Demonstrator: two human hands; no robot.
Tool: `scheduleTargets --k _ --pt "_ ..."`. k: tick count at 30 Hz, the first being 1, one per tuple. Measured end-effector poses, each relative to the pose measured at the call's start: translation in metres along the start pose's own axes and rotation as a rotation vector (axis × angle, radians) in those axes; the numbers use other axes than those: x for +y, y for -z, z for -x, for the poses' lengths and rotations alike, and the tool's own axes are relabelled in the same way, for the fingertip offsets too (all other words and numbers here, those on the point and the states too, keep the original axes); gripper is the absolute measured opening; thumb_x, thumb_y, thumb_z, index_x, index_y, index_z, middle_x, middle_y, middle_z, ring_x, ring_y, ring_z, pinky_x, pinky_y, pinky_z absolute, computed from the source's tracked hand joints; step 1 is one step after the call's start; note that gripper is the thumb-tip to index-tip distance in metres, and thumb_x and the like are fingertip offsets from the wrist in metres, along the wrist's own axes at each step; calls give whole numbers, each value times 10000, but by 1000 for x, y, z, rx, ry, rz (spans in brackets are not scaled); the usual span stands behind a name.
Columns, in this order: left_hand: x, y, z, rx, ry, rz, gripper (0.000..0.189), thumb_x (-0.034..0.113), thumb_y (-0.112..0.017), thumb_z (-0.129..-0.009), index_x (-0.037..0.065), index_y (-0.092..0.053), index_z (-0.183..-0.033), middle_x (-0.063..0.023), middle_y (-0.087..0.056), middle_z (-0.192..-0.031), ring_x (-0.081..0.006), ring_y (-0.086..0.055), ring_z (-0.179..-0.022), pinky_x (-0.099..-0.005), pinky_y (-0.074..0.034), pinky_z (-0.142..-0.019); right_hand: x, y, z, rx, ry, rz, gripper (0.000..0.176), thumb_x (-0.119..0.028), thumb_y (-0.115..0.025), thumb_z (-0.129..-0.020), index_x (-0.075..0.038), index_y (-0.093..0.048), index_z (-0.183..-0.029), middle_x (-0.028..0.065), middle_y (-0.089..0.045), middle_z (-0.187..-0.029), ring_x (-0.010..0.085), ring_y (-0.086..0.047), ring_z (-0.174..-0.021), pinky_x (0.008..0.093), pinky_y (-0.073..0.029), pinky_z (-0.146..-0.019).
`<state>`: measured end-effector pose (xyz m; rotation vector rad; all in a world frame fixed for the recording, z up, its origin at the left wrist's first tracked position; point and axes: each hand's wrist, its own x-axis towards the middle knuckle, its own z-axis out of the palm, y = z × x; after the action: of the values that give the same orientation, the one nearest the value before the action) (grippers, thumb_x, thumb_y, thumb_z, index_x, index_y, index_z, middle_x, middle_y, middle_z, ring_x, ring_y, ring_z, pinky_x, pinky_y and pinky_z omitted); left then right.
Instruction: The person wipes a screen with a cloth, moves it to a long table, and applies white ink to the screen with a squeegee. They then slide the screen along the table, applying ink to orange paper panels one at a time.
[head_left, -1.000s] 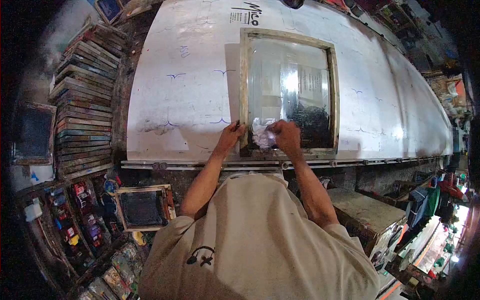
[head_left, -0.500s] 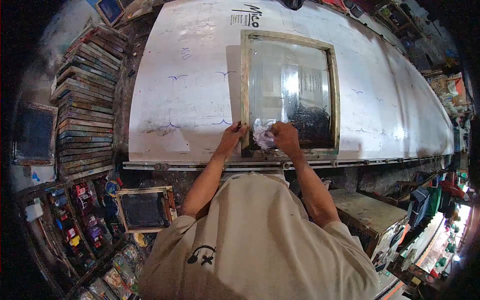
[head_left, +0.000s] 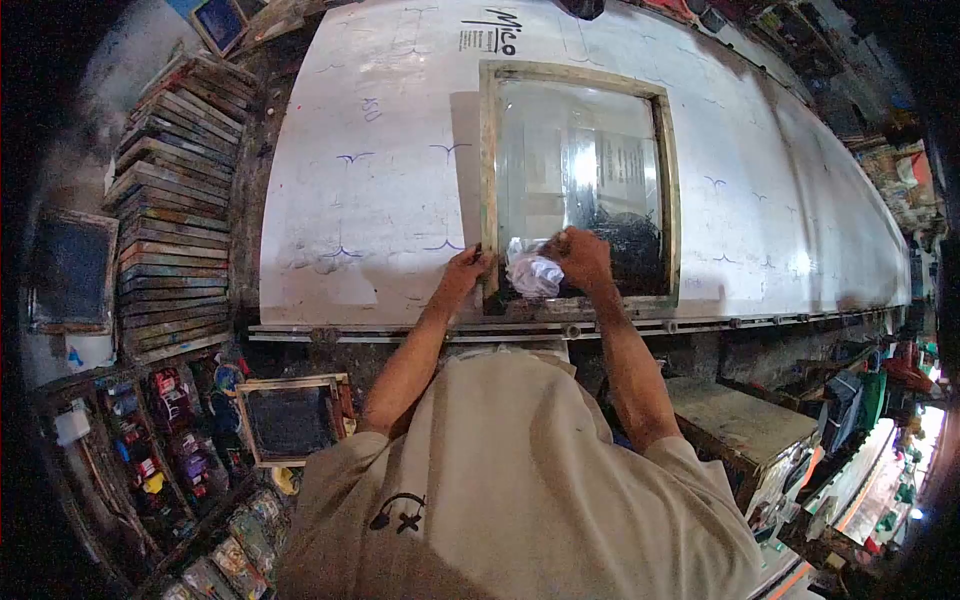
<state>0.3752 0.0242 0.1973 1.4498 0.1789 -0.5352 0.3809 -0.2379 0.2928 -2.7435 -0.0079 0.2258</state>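
A wooden screen-printing frame (head_left: pixel 489 170) lies flat on the long white table, its mesh glossy and see-through. Dark smears cover the mesh's lower right part. My left hand (head_left: pixel 468 268) grips the frame's left rail near the lower corner, fingers closed on the wood. Inside the frame, at the lower left of the mesh, is a crumpled white cloth (head_left: pixel 536 277). My right hand (head_left: pixel 584 260) is closed at the cloth's upper right side, and its fingertips are partly hidden.
The white table (head_left: pixel 350 210) carries blue bracket marks and black "Mico" lettering. Stacked frames (head_left: pixel 175 220) stand to the left. Another screen (head_left: pixel 291 418) sits below the table's front edge. A box-like cabinet (head_left: pixel 745 420) is at the lower right.
My right hand has shifted slightly right and up over the mesh. The white cloth looks rounder and shows more of itself. My left hand stays on the frame.
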Motion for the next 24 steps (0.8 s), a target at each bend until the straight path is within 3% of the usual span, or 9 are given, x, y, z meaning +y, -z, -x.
scheduleTargets --k 3,5,7,13,15,16,19,20,24 --pt "-18 3 -14 -59 -31 -3 514 397 -703 -1006 2 -626 -1326 -42 -694 -1160 -151 -616 -1090 -321 -496 -958 6 -27 7 29 41 -114 405 -384 -831 -789 -64 -701 -1000 179 -717 -951 378 -699 -985 516 -542 -841" --pt "-24 4 -15 -128 19 134 453 370 -686 -1020 10 -638 -1289 -26 -694 -1106 -138 -621 -1037 -307 -509 -918 -12 -42 8 23 168 -7 332 -319 -807 -808 -69 -693 -994 162 -703 -965 384 -690 -984 529 -536 -818" --pt "-29 4 -10 -104 -3 113 421 355 -679 -1026 17 -643 -1275 -20 -693 -1083 -133 -623 -1012 -302 -514 -900 -42 -26 14 -22 112 83 449 -443 -802 -803 -91 -698 -1061 114 -683 -995 354 -650 -1095 574 -495 -821" --pt "-24 5 -15 -97 2 31 487 361 -689 -1014 2 -638 -1339 -46 -700 -1164 -132 -602 -1064 -300 -484 -959 -20 -18 16 -185 123 138 324 -239 -789 -802 -89 -709 -1079 120 -717 -1023 333 -670 -1063 577 -482 -833" --pt "-38 6 -19 -69 -12 58 485 365 -688 -1015 0 -642 -1331 -44 -702 -1155 -125 -598 -1055 -299 -483 -959 -12 -7 16 90 -17 -63 179 -127 -722 -780 -79 -691 -950 132 -711 -982 356 -667 -1014 579 -480 -838" --pt "-44 5 -22 -41 -58 46 416 335 -675 -1027 18 -647 -1295 -27 -701 -1109 -122 -612 -1015 -301 -510 -898 22 -50 9 260 172 -149 181 -127 -733 -778 -78 -691 -947 145 -698 -938 361 -660 -992 557 -456 -817" --pt "-46 8 -31 -75 -57 71 342 294 -661 -1040 38 -650 -1267 -8 -703 -1073 -120 -626 -985 -302 -542 -831 -12 -28 36 36 310 184 182 -120 -745 -771 -69 -674 -930 142 -683 -918 358 -652 -973 536 -450 -782" --pt "-46 9 -30 -128 -5 112 336 282 -659 -1041 41 -648 -1274 -7 -706 -1083 -120 -626 -995 -302 -547 -825 -10 -28 29 -90 206 199 205 -121 -755 -769 -80 -667 -949 127 -674 -941 357 -641 -984 539 -450 -792" --pt "-29 5 -19 -69 -44 100 316 254 -657 -1043 47 -647 -1282 -1 -704 -1059 -119 -635 -961 -305 -555 -807 -17 -22 23 84 171 136 278 -174 -769 -771 -127 -708 -1038 104 -705 -1039 354 -664 -1025 561 -469 -799"
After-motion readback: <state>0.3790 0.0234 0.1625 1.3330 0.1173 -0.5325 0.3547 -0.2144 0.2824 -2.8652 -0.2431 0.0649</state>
